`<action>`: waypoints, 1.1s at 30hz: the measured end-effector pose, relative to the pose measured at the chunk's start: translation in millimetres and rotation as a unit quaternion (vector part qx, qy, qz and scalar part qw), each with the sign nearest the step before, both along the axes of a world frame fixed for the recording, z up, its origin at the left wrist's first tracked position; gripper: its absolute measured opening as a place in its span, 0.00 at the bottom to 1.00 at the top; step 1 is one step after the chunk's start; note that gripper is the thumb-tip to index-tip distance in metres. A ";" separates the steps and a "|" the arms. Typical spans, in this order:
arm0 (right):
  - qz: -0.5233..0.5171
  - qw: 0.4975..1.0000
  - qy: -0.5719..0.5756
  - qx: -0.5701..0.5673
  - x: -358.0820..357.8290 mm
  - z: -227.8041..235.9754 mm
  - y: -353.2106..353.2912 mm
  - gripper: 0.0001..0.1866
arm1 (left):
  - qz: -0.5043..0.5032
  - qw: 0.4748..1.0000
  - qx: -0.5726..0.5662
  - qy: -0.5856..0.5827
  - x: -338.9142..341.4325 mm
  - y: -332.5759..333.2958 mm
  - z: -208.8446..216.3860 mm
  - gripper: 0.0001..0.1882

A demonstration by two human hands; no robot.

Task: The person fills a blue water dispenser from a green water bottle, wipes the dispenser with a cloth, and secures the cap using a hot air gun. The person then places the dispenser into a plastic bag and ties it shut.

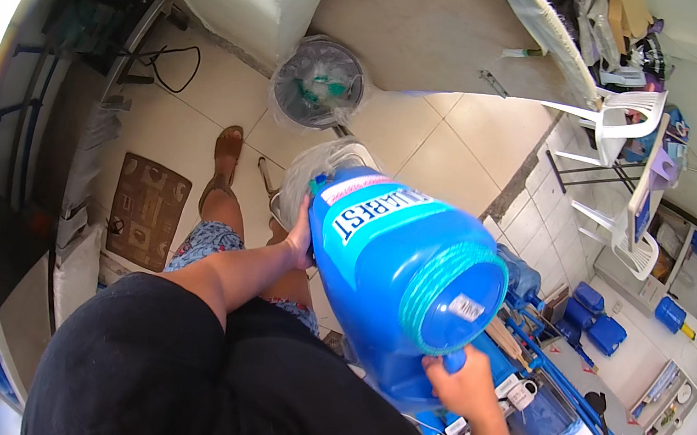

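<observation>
A large blue water jug (377,269) with a ribbed round cap (455,298) is tilted across the front of my body. My right hand (467,383) is closed round its handle, beside the cap. At the jug's other end, my left hand (302,233) supports the side near the label, its fingers partly hidden behind the jug. Just beyond that end stands a pale container covered with clear plastic (311,164), partly covered by the jug.
A grey bin (318,82) with a clear liner stands ahead by the wall. A brown mat (147,212) lies at left. To the right are white plastic chairs (616,125), several smaller blue jugs (596,322) and a blue-tubed rack (600,430).
</observation>
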State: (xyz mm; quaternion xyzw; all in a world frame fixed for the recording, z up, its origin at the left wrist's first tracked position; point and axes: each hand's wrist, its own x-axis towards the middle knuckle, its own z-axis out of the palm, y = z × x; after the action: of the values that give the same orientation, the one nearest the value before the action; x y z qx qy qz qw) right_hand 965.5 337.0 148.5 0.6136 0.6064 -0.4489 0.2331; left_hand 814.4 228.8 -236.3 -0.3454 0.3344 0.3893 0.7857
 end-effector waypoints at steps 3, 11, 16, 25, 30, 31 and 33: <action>0.013 1.000 -0.001 -0.014 29.9 -12.0 -12.2 0.18 | -0.042 0.998 0.049 -0.020 24.1 -15.6 -19.1 0.60; 0.163 0.982 0.088 0.029 34.0 -62.9 -8.9 0.16 | 0.050 0.998 0.047 -0.005 4.4 2.5 -27.1 0.43; 0.190 0.975 0.100 0.059 31.7 -91.4 16.2 0.16 | -0.036 0.997 0.033 0.053 -9.7 4.7 -30.4 0.42; 0.114 0.986 0.118 -0.004 36.4 -94.7 5.1 0.15 | -0.214 0.952 -0.002 0.219 -60.5 -6.1 -9.6 0.39; 0.058 0.972 0.228 -0.013 42.5 -81.9 18.5 0.20 | -0.347 0.867 0.004 0.357 -88.0 28.5 -24.4 0.37; 0.048 0.957 0.282 0.038 52.7 -84.1 25.3 0.23 | -0.377 0.841 0.010 0.387 -92.5 38.2 -33.4 0.37; 0.053 0.898 0.391 0.194 88.5 -103.2 36.2 0.30 | -0.434 0.790 0.024 0.432 -98.5 57.2 -55.7 0.36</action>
State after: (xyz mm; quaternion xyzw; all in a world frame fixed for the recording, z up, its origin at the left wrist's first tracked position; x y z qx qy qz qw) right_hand 1054.0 373.2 45.3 0.3891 0.7552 -0.5132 -0.1224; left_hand 715.9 286.0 -292.0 0.0591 0.7444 0.1240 0.6534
